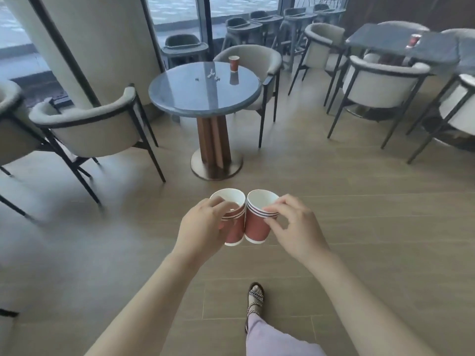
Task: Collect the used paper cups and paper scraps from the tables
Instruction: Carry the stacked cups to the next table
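Observation:
My left hand (pixel 203 227) grips a stack of red paper cups (pixel 235 227) by the rim and side. My right hand (pixel 293 227) pinches the rim of a second stack of red paper cups (pixel 255 227); the two stacks touch side by side over the floor. Ahead, a round grey table (pixel 180 98) carries one upright red paper cup (pixel 234 64) near its far edge and a few small white paper scraps (pixel 211 74). Another red cup (pixel 413 41) lies on a square dark table (pixel 385 39) at the far right.
Padded armchairs stand left (pixel 90 124) and behind the round table (pixel 257 56), and more crowd the right side (pixel 380 83). A thick column (pixel 84 34) rises at left. High chairs line the window. Wood floor (pixel 334 201) lies between me and the table; my sandalled foot (pixel 255 298) is below.

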The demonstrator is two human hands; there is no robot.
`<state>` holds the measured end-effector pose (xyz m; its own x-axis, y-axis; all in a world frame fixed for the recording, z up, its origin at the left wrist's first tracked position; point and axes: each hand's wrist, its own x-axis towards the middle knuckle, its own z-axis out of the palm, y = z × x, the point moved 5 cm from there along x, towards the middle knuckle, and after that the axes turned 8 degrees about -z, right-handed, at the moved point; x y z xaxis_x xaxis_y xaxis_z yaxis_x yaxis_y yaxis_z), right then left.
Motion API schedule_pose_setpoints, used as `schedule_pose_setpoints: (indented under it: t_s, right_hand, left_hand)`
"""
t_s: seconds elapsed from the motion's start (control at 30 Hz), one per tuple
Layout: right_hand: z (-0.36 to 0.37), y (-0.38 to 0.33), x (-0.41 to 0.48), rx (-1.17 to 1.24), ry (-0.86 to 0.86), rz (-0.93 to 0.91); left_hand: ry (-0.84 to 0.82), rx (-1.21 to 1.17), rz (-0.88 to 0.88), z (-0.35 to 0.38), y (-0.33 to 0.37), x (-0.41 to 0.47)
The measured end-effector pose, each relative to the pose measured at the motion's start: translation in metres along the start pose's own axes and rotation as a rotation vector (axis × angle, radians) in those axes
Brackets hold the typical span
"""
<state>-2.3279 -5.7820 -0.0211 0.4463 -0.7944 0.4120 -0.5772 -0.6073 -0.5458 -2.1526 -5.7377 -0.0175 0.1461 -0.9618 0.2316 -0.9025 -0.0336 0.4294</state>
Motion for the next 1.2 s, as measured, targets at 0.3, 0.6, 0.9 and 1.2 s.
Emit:
schedule_pose_setpoints:
  t_s: [0.3, 0.6, 0.9, 1.2]
  right_hand:
    - [0.008, 0.120, 0.168, -0.031, -0.015, 0.040]
    - [0.058, 0.208, 0.328, -0.048, -0.060, 0.036]
    - [0.133, 0.279, 0.534, -0.060, -0.113, 0.034]
    - [0.185, 0.327, 0.678, -0.011, -0.093, 0.023]
  left_hand:
    - [-0.057, -0.037, 0.018, 0.062, -0.006, 0.214]
    - [-0.098, -0.047, -0.034, 0.107, -0.057, 0.382]
    - [-0.112, -0.027, -0.062, 0.124, -0.141, 0.594]
    - [-0.140, -0.031, -0.113, 0.130, -0.205, 0.743]
